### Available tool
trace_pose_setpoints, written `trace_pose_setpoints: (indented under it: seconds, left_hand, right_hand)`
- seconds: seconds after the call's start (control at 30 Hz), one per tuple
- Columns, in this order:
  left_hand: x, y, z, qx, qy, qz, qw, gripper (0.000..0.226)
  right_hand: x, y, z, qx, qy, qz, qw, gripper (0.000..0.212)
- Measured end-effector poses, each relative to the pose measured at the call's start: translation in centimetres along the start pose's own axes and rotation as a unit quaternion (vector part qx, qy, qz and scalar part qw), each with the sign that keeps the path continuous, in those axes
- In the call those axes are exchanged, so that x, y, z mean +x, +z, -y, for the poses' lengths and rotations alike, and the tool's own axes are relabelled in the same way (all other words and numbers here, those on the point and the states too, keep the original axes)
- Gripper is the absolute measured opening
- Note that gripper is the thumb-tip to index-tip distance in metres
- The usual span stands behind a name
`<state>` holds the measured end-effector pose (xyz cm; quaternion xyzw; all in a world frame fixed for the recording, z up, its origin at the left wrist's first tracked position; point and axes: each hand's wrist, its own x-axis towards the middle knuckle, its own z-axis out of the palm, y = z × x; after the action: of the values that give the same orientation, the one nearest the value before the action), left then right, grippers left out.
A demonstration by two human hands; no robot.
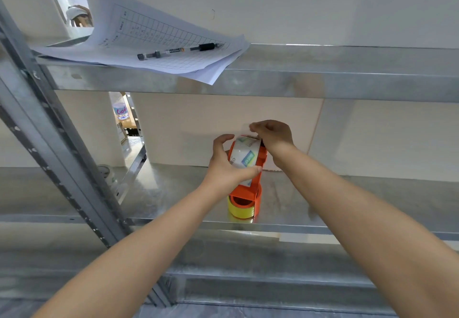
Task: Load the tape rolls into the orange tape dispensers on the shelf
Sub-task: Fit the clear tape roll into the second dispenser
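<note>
Two orange dispensers [258, 168] [248, 197], two rolls [242, 157] [240, 210], two hands [227, 166] [272, 135].

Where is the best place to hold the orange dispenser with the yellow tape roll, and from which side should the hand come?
Probably its upright orange side plate, gripped from above: the yellow tape roll fills its lower front, and it stands at the shelf edge with space overhead.
</note>
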<state>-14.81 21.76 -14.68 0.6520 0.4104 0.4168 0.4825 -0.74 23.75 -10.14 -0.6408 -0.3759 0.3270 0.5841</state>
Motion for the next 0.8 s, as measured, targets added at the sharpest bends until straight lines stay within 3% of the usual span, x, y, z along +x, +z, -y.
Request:
trace_pose_setpoints:
  seconds: [0.5,0.8]
  left_hand:
    - [-2.0,-0.7,-0.6,-0.015,0.057,0.009,0.998,0.085]
    - [-3.5,-0.2,-1.7,0.008,0.079,0.034,0.996,0.082]
  right_hand:
    - [3.8,-1.6,0.7,-0.009,-0.036,0.002,0.999,0.013]
    - [4.6,-1.6,0.2,0.087,0.072,0.054,0.992,0.008]
